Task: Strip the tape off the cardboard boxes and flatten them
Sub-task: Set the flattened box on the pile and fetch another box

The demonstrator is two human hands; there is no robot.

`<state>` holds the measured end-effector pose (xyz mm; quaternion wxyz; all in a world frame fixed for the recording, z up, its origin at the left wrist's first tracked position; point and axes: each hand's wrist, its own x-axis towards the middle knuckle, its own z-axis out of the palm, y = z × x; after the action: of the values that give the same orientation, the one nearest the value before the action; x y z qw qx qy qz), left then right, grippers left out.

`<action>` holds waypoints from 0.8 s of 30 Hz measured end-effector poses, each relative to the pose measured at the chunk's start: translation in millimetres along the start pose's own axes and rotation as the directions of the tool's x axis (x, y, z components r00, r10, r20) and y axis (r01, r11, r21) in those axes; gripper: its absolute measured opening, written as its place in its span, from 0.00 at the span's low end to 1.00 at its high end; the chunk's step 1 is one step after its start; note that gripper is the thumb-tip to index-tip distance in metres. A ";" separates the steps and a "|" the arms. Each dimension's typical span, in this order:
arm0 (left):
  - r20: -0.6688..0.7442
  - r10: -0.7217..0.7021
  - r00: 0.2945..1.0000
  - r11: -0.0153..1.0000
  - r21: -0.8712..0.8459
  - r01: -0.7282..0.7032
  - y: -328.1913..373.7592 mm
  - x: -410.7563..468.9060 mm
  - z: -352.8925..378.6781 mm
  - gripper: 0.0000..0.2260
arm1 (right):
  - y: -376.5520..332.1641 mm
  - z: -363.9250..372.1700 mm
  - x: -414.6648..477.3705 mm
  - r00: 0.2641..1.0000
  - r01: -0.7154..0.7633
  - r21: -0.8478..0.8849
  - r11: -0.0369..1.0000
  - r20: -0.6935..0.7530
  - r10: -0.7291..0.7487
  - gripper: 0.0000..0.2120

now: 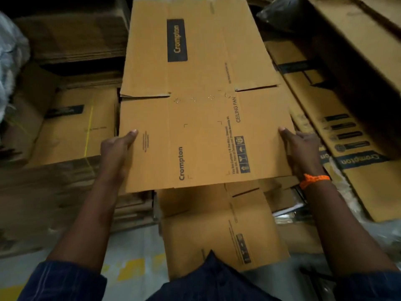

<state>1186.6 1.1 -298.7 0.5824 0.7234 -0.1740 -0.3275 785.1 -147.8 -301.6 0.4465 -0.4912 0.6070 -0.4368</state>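
My left hand [117, 148] pinches the near left edge of the flattened box [201, 94], thumb on top. The box stretches ahead between both hands, likely light but floppy at its creases (edge grips suit it). My right hand [301, 146] clamps the right edge.

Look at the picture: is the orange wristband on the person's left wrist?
No, the orange wristband sits on the wrist of the right hand, which grips the edge of the flattened Crompton box.

Black plastic bag [280, 10], pale floor [138, 242] with yellow patches, orange wristband [315, 179]
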 end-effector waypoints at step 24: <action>0.045 -0.749 0.661 0.566 0.563 0.603 -329.5 -17.5 3.4 0.21 | 298.0 0.7 -34.9 0.877 -0.279 -0.791 0.544 0.021 0.481 0.21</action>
<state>1128.8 95.7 -609.5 0.1696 0.8043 -0.0390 -0.5681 728.4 -72.9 -586.6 0.3476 -0.5366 0.7682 0.0332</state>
